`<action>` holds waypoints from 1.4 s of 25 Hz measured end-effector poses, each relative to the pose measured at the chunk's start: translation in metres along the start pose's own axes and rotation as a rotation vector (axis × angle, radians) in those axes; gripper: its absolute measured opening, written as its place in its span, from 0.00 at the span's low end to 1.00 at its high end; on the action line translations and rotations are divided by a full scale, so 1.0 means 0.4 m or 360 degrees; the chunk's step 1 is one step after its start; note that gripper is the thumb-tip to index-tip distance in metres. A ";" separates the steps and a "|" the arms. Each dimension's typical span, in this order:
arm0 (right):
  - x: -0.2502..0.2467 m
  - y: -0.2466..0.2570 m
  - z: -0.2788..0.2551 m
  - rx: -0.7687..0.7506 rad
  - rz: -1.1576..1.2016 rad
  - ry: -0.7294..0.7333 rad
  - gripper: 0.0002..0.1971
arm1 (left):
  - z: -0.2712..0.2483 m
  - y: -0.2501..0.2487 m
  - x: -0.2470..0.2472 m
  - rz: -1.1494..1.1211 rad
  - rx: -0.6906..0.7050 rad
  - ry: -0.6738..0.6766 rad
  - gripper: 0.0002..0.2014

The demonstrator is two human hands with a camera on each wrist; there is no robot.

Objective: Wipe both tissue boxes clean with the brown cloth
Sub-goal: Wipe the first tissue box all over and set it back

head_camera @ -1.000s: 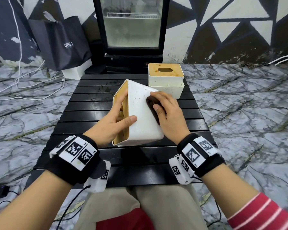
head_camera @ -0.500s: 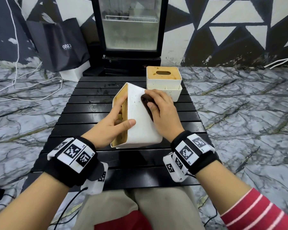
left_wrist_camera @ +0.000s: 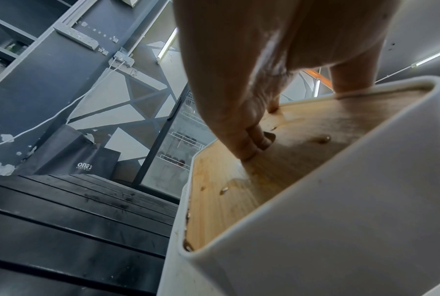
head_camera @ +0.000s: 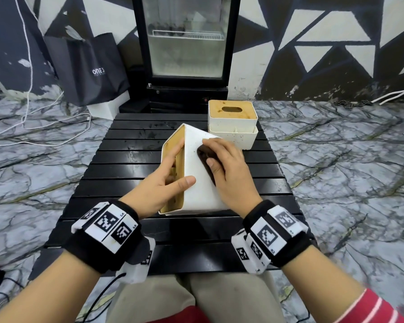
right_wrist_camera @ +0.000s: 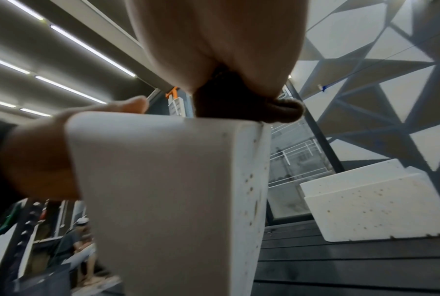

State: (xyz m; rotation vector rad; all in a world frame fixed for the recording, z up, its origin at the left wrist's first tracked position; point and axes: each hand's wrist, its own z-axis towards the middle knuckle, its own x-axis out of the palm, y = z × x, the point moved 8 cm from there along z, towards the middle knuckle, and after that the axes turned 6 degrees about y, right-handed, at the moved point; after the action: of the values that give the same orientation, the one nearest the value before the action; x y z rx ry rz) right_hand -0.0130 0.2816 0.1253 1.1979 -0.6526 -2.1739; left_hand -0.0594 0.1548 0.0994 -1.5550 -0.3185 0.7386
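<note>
- Under the right hand (head_camera: 229, 176), tissue box (head_camera: 200, 190) lies tipped, lid (head_camera: 176, 136) toward left hand (head_camera: 154, 190).
- Left hand grips it, fingers (left_wrist_camera: 252, 140) in slot (left_wrist_camera: 270, 136).
- Right hand clutches brown cloth (head_camera: 204, 153) against it.

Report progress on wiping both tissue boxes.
Done: the upturned side of the tilted tissue box looks mostly clean. In hand: left hand steadies it, right hand presses the brown cloth against that side. Left: its droplet-stained wooden lid, and the speckled second tissue box behind.

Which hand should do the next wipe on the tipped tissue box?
Right. The right hand holds the brown cloth against the white side of the tipped tissue box; the left hand is busy steadying it, fingers in the lid slot.
</note>
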 end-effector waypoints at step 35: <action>0.018 0.028 0.091 -0.0021 0.0148 0.0006 0.20 | 0.012 0.007 0.004 0.0122 -0.0003 0.0049 0.38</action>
State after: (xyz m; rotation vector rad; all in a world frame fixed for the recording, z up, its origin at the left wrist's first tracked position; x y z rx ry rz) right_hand -0.0447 0.2739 0.1460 1.1417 -0.6782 -2.0955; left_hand -0.0618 0.1591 0.0962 -1.5857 -0.2376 0.7734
